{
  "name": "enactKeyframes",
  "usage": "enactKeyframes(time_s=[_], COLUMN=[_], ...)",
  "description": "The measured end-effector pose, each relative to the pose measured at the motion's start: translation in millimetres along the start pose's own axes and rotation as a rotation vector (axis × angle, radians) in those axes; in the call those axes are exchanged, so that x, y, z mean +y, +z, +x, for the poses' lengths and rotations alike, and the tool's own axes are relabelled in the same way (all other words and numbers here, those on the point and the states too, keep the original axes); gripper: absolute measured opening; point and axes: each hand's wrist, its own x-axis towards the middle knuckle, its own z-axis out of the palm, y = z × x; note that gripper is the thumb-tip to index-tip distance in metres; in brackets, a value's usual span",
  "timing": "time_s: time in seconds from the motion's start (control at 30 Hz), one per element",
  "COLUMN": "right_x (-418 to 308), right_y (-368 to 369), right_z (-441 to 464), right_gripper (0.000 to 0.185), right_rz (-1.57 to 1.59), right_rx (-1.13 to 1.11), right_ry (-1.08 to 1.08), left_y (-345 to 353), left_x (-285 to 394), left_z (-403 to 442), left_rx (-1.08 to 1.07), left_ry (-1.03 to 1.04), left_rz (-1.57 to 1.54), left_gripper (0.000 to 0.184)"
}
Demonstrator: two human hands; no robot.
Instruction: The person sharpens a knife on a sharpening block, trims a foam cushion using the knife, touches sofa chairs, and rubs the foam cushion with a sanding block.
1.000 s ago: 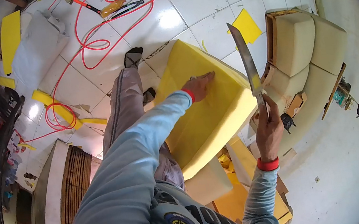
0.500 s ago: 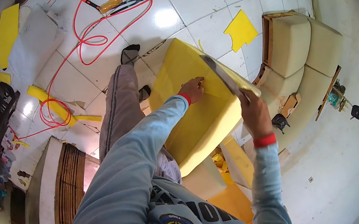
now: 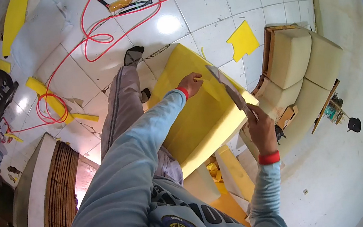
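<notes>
- At the centre of the scene lies a yellow foam block (image 3: 193, 130), smooth and matte on top, with a paler, rounded near side.
- Along its right edge sits a long knife (image 3: 230, 89), its broad metal blade dulled by greyish-brown smears.
- Beyond the block spread glossy white floor tiles (image 3: 200, 0); on them, to the far right, lies a flat yellow offcut (image 3: 243, 41) with a notched outline.
- To the right, a cream padded sofa (image 3: 288, 61) stands near the block.
- Just left of the block, the person's trousered leg (image 3: 119, 104) and socked foot (image 3: 134, 55) take up the floor; farther left, a thin red hose (image 3: 67, 109) coils over yellow strips (image 3: 39, 85).
- The blade points far and left, its long axis slanting from near right.
- The right hand (image 3: 263, 130) is closed around the knife's handle.
- Over the block's top, the left hand (image 3: 191, 84) has partly curled fingers; whether they pinch anything, I cannot tell.
</notes>
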Motion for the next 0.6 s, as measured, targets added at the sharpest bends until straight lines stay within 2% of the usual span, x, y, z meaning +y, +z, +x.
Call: enactKeyframes(time_s=[0.13, 0.17, 0.27, 0.37, 0.43, 0.5, 0.57, 0.6], right_x=[6.6, 8.1, 12.2, -3.2, -1.2, 5.5, 12.8, 13.7], right_y=[19.9, 27.5, 26.7, 1.3, 4.5, 22.8, 40.6, 35.4], right_z=[14.6, 25.2, 18.9, -14.7, -14.3, 5.1, 23.6, 17.8], right_gripper=[0.018, 0.018, 0.018, 0.02, 0.02, 0.021, 0.021, 0.021], right_rz=[-0.095, -0.154, -0.126, -0.04, -0.022, -0.123, -0.183, -0.164], right_rx=[0.075, 0.028, 0.078, 0.029, 0.04, 0.054, 0.099, 0.08], right_ry=[-0.068, -0.016, -0.109, -0.029, -0.022, -0.066, -0.151, -0.129], left_y=[0.1, -0.1, -8.0, -51.0, -79.1, -114.2, -132.2, -148.1], left_x=[2.9, 0.8, -19.6, -52.1, -94.6, -105.2, -174.5, -164.1], left_z=[-4.1, -5.9, -13.7, -31.5, -37.5, -61.4, -58.3, -81.1], left_rx=[0.005, 0.008, 0.06, 0.129, 0.296, 0.335, 0.409, 0.408], left_ry=[-0.018, -0.016, 0.017, 0.103, 0.16, 0.136, 0.166, 0.179], left_rz=[0.038, 0.041, -0.012, 0.0, 0.107, 0.388, 0.161, 0.264], left_gripper=[0.043, 0.043, 0.041, 0.037, 0.034, 0.03, 0.028, 0.029])
